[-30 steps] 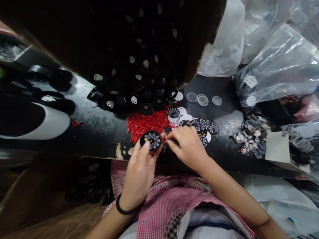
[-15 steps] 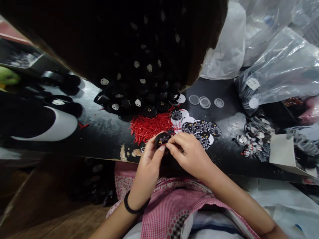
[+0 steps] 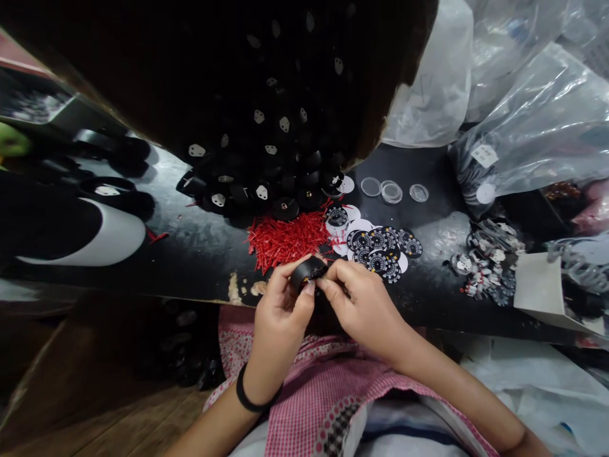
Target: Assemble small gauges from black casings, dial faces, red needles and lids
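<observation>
My left hand (image 3: pixel 284 306) grips a round black gauge housing (image 3: pixel 306 271) by its rim, close to the bench's front edge. The housing is tilted, so its dark side wall shows and only a sliver of the dial face. My right hand (image 3: pixel 358 298) is pinched at the housing's right side; whatever its fingertips hold is hidden. Just beyond my hands lies a heap of small red pointers (image 3: pixel 291 240). To the right of that heap, black printed dial discs (image 3: pixel 378 261) overlap with plain white discs (image 3: pixel 362 226).
Black housings (image 3: pixel 285 208) spill from a large dark container at the back. Clear round lenses (image 3: pixel 391 192) lie beyond the dials. At right are loose small parts (image 3: pixel 495 260), a white box (image 3: pixel 537 289) and plastic bags (image 3: pixel 537 139). A white curved piece (image 3: pixel 118 238) stands left.
The housing in my left hand has tipped, so its side wall now shows where the dial face was visible. My right fingertips stay at its right side.
</observation>
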A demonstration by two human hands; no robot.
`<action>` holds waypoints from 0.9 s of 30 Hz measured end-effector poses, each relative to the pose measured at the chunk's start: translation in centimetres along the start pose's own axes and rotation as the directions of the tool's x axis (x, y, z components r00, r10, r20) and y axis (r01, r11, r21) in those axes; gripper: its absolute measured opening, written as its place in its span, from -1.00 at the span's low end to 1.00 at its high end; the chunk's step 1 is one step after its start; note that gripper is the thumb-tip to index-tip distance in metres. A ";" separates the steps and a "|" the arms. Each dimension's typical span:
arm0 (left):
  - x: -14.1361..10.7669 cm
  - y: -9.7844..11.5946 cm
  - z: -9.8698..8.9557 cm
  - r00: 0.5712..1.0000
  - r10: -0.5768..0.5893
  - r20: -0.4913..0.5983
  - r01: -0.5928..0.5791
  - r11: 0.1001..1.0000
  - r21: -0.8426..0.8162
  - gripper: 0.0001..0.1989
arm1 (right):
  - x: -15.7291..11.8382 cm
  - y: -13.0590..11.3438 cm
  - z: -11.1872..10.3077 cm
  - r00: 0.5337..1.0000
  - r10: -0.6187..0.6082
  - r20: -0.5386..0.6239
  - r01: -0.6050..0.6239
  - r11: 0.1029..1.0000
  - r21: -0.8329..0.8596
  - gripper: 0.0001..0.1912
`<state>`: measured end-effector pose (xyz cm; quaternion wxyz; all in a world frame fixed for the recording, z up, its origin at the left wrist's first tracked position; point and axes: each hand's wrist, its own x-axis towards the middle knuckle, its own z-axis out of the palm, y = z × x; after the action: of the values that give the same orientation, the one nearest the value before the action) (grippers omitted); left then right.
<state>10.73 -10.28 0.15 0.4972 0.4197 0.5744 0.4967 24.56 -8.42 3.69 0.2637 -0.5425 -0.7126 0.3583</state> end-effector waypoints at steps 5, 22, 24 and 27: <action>0.2 0.1 -0.2 1.000 -0.010 0.012 0.010 1.000 0.000 -0.81 | 0.0 -0.2 -0.1 0.996 0.084 0.021 -0.085 0.994 0.063 -0.72; 0.5 -0.3 -0.2 0.943 -0.306 0.132 0.321 0.940 -0.118 -0.78 | 1.7 0.2 -0.7 0.996 -0.083 -0.019 0.073 0.945 -0.318 -0.91; 0.7 -1.0 -0.1 0.956 -0.268 0.119 0.278 0.957 -0.082 -0.68 | 2.0 0.7 -1.6 0.999 0.001 0.045 0.008 0.979 -0.204 -0.93; 0.9 -1.9 -0.1 0.958 -0.251 0.139 0.264 0.961 -0.081 -0.56 | 3.6 3.2 -4.3 0.995 0.017 0.094 -0.010 0.998 -0.068 -0.87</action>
<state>10.57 -9.74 -1.84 0.6134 0.3472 0.5659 0.4278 28.71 -3.47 3.70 0.2088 -0.5381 -0.7323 0.3614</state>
